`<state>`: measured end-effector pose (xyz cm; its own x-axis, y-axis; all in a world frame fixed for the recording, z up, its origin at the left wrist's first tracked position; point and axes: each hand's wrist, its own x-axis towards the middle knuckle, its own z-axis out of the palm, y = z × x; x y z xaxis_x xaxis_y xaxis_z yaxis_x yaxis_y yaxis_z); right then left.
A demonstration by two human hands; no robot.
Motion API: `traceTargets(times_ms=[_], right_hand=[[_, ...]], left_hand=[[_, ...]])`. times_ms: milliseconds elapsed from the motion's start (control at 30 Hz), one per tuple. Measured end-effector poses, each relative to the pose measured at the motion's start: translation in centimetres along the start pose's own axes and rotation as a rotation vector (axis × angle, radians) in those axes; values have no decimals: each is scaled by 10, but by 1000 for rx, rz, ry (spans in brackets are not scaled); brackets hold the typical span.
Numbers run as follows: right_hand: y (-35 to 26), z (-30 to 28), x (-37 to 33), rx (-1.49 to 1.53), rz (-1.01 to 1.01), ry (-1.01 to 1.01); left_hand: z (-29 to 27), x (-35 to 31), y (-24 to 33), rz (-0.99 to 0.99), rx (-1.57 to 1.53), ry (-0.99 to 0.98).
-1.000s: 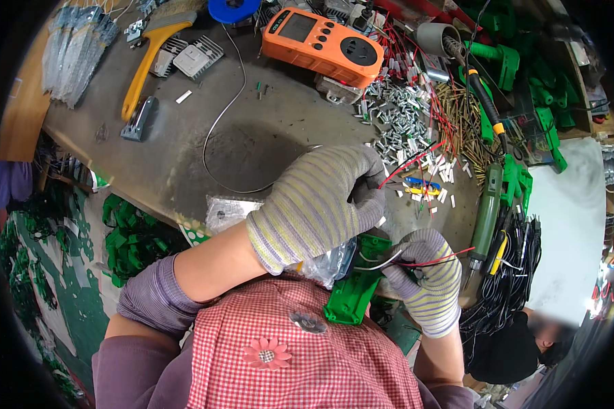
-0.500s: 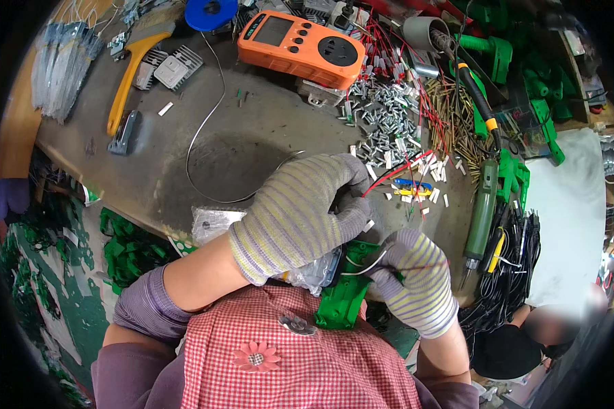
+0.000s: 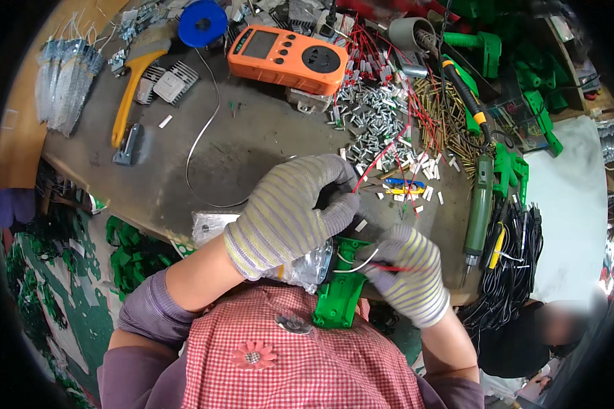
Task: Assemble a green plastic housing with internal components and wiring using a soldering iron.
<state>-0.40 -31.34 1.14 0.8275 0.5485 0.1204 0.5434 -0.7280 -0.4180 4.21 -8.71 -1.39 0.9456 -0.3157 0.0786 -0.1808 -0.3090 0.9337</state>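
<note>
Both hands wear striped knit gloves. My left hand (image 3: 290,211) curls over the top of a green plastic housing (image 3: 340,293) with a silvery metal part (image 3: 308,269) at the bench's near edge, its fingers pinching a red wire (image 3: 375,160) that runs up to the pile. My right hand (image 3: 409,269) grips the housing's right side and pinches white and red wires (image 3: 361,262) coming out of it. How the wires join inside the housing is hidden by the gloves.
An orange meter (image 3: 286,58) lies at the back beside a blue spool (image 3: 203,22). A pile of small metal terminals (image 3: 378,129), brass pins (image 3: 450,119), a green soldering iron (image 3: 481,204), a yellow-handled tool (image 3: 126,102) and green housings (image 3: 133,255) surround the dark worktop (image 3: 252,143).
Both hands and the green housing have shifted slightly lower and left in view. The right hand has turned so more of its back shows. The grip is unchanged.
</note>
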Motion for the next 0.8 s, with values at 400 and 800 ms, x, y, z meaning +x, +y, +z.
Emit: traceTargets(times_ms=[400, 800], right_hand=[[-9, -30, 42, 1343, 567, -34], [-8, -40, 9, 772, 165, 302]], left_hand=[[18, 5, 33, -92, -732, 106], [-37, -10, 5, 295, -1230, 340]])
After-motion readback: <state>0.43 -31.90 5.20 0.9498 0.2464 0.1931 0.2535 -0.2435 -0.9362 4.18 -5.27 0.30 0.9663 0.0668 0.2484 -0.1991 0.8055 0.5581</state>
